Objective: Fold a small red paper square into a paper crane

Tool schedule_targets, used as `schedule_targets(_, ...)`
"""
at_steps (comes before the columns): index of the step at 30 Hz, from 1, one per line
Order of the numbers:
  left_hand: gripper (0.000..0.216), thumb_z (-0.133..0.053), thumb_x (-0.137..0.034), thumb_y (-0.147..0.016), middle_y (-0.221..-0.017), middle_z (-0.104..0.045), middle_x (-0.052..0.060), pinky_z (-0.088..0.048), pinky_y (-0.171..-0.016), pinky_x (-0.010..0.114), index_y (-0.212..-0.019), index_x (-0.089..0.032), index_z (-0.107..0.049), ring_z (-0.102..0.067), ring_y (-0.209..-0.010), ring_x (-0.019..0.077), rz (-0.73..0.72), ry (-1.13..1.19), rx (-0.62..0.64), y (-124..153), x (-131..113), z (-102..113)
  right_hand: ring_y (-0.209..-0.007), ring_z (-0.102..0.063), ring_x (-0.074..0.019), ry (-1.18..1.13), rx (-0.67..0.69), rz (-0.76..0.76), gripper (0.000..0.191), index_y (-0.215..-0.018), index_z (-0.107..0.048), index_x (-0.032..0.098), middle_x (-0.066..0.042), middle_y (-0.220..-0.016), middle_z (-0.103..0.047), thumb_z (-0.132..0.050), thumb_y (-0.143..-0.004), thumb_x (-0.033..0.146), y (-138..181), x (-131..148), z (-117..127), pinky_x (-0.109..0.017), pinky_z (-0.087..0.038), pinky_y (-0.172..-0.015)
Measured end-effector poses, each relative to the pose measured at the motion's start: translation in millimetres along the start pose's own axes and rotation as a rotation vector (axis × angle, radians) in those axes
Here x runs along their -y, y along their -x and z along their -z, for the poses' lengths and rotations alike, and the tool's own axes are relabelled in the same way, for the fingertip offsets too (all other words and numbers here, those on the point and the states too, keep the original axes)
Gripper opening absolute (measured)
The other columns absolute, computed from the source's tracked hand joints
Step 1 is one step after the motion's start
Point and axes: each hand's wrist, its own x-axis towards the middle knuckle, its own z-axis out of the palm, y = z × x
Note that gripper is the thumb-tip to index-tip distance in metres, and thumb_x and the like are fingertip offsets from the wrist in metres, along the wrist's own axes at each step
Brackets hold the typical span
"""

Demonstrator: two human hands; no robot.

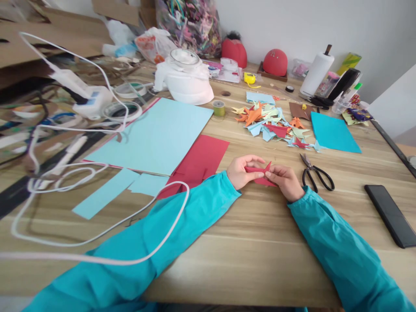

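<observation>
1 red paper point(264, 181), seemingly folded, between left hand point(239, 171) and right hand point(288, 182)

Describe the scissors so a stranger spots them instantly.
On the wooden table, find the person's right hand. To its right lie the scissors, blades pointing away from the person. Two black looped handles set them apart from the flat black phone farther right.

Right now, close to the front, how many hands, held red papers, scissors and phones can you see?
Hands: 2, left hand and right hand
Held red paper: 1
Scissors: 1
Phone: 1
Total: 5
</observation>
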Motion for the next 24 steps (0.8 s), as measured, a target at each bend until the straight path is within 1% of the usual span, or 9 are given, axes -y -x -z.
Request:
schedule_targets(2, 0.041, -0.075, -0.021, -0.057, -0.069, -0.067, 0.003, -0.05, -0.064, 0.026, -0.095, -0.01, -0.061, -0.062, -0.063, 0.013, 0.016, 0.017, -0.044, 0.5, -1.9, -1.8, -0.052, -0.048, -0.0091, -0.028, -0.022, 0.0, 0.028, -0.063, -0.06, 0.016, 0.002, -0.057, -0.059, -0.07, -0.066, 0.042, -0.1, 0.0, -0.5, -0.023, -0.037, -0.052)
schedule_targets(4, 0.046, -0.075, -0.022, -0.057, -0.069, -0.066, 0.002, -0.05, -0.062, 0.024, -0.098, -0.01, -0.06, -0.061, -0.061, 0.0119, 0.039, 0.047, -0.093, 1.1, -3.7, -3.6, -0.052, -0.05, -0.01, -0.06, -0.073, 0.009, 0.028, -0.064, -0.061, 0.016, 0.002, -0.059, -0.059, -0.071, -0.065, 0.042, -0.3, -0.2, -1.2, -0.024, -0.04, -0.052)
schedule_targets(7, 0.054, -0.075, -0.022, -0.057, -0.062, -0.064, -0.001, -0.049, -0.055, 0.023, -0.106, -0.011, -0.057, -0.059, -0.053, 0.0105, 0.087, 0.105, -0.119, 1.3, -5.0, -5.4, -0.051, -0.05, -0.0104, -0.09, -0.152, 0.019, 0.029, -0.064, -0.06, 0.017, 0.002, -0.057, -0.058, -0.072, -0.063, 0.043, -0.8, -0.7, -2.1, -0.024, -0.042, -0.051)
schedule_targets(9, 0.055, -0.075, -0.021, -0.057, -0.06, -0.063, -0.002, -0.049, -0.053, 0.022, -0.107, -0.011, -0.056, -0.058, -0.051, 0.0099, 0.098, 0.117, -0.125, 1.1, -4.7, -5.9, -0.05, -0.05, -0.0104, -0.096, -0.175, 0.017, 0.029, -0.064, -0.06, 0.017, 0.002, -0.056, -0.057, -0.072, -0.062, 0.044, -0.8, -0.5, -2.6, -0.025, -0.042, -0.051)
schedule_targets(13, 0.053, -0.075, -0.021, -0.057, -0.062, -0.064, -0.001, -0.048, -0.053, 0.022, -0.105, -0.01, -0.056, -0.058, -0.051, 0.0097, 0.091, 0.095, -0.124, 0.8, -3.1, -6.8, -0.05, -0.048, -0.0101, -0.068, -0.158, 0.015, 0.03, -0.065, -0.058, 0.018, 0.003, -0.056, -0.056, -0.071, -0.063, 0.044, 0.5, 1.2, -3.6, -0.024, -0.04, -0.05)
schedule_targets(16, 0.051, -0.075, -0.021, -0.057, -0.068, -0.066, 0.002, -0.049, -0.056, 0.023, -0.103, -0.011, -0.057, -0.06, -0.058, 0.0118, 0.071, 0.068, -0.119, 1.0, -2.5, -7.6, -0.051, -0.047, -0.0097, -0.031, -0.114, 0.043, 0.029, -0.063, -0.056, 0.018, 0.003, -0.056, -0.054, -0.07, -0.065, 0.043, 1.6, 2.1, -4.0, -0.024, -0.037, -0.051)
schedule_targets(20, 0.049, -0.074, -0.021, -0.057, -0.07, -0.066, 0.004, -0.05, -0.06, 0.026, -0.102, -0.011, -0.058, -0.062, -0.064, 0.0153, 0.055, -0.005, -0.109, 1.9, -2.9, -7.7, -0.05, -0.04, -0.0075, 0.023, -0.097, 0.086, 0.031, -0.057, -0.052, 0.017, 0.004, -0.054, -0.05, -0.07, -0.066, 0.04, 1.9, 1.3, -3.5, -0.023, -0.032, -0.049)
schedule_targets(24, 0.047, -0.073, -0.021, -0.059, -0.071, -0.066, 0.004, -0.05, -0.062, 0.027, -0.102, -0.01, -0.058, -0.063, -0.065, 0.0156, 0.059, -0.023, -0.071, 3.3, -4.8, -7.4, -0.046, -0.036, -0.007, 0.067, -0.089, 0.077, 0.034, -0.055, -0.05, 0.017, 0.005, -0.049, -0.047, -0.067, -0.068, 0.044, 2.0, 0.6, -3.1, -0.023, -0.028, -0.045)
